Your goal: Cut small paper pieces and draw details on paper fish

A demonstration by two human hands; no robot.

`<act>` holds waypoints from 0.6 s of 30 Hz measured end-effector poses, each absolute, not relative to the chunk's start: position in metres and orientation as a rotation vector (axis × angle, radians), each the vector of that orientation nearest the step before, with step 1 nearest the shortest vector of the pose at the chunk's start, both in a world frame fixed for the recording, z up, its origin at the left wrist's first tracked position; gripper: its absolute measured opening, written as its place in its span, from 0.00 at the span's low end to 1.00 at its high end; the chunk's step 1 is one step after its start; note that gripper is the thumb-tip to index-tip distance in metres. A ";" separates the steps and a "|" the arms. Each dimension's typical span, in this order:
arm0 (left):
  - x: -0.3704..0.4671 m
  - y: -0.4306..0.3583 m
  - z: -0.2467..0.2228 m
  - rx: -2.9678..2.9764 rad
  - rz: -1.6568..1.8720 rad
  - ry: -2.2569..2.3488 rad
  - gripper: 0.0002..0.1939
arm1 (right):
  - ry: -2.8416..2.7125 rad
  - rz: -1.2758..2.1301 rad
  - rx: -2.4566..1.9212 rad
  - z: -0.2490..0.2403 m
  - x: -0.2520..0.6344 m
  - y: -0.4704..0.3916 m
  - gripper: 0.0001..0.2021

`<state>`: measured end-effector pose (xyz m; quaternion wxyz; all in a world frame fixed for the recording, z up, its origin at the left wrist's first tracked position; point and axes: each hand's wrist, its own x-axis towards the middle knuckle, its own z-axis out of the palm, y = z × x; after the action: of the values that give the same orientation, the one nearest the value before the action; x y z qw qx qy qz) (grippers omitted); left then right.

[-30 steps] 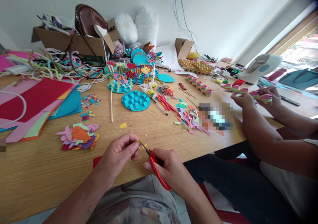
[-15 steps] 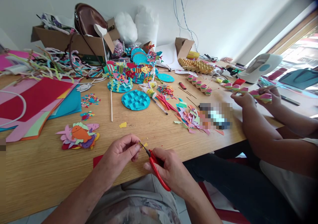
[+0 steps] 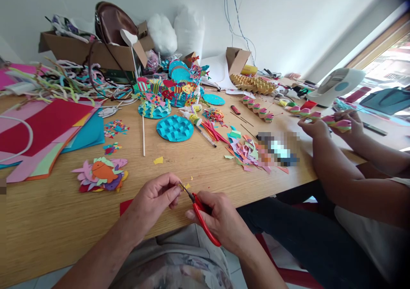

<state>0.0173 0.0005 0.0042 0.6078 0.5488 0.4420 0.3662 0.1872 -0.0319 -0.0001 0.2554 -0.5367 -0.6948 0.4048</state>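
Observation:
Red-handled scissors point(image 3: 205, 222) are gripped in my right hand point(image 3: 221, 218), their blades pointing up and left toward my left fingertips. My left hand point(image 3: 162, 195) is closed in a pinch at the blade tips; what it holds is tiny and mostly hidden, perhaps a bit of yellow paper. Small yellow paper scraps point(image 3: 187, 186) lie on the table just beyond the blades, and a larger yellow piece point(image 3: 158, 160) sits farther off. Beneath my left wrist, part of a red sheet point(image 3: 125, 206) shows. To the left is a pile of paper fish point(image 3: 104, 173), an orange one on top.
A blue woven paper disc point(image 3: 174, 128), glue bottles point(image 3: 193, 118) and paper scraps point(image 3: 245, 152) lie ahead. Coloured sheets point(image 3: 45, 131) are stacked at left. At right, another person's hands point(image 3: 347, 122) hold a painted egg-carton strip point(image 3: 336, 123).
My hands and the scissors stay almost in the same place. A few more tiny scraps show on the table near the blades.

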 end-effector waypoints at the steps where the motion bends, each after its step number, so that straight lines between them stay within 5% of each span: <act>1: 0.017 0.001 0.005 1.266 0.844 1.024 0.07 | -1.889 1.091 -1.450 0.000 0.188 -0.032 0.20; 18: 0.015 0.002 0.007 1.253 0.870 1.099 0.07 | -1.981 1.011 -1.497 -0.003 0.192 -0.033 0.20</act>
<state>0.0153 0.0015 0.0069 0.5898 0.5384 0.4720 0.3735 0.1921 -0.0327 -0.0028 0.2286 -0.5436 -0.7194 0.3671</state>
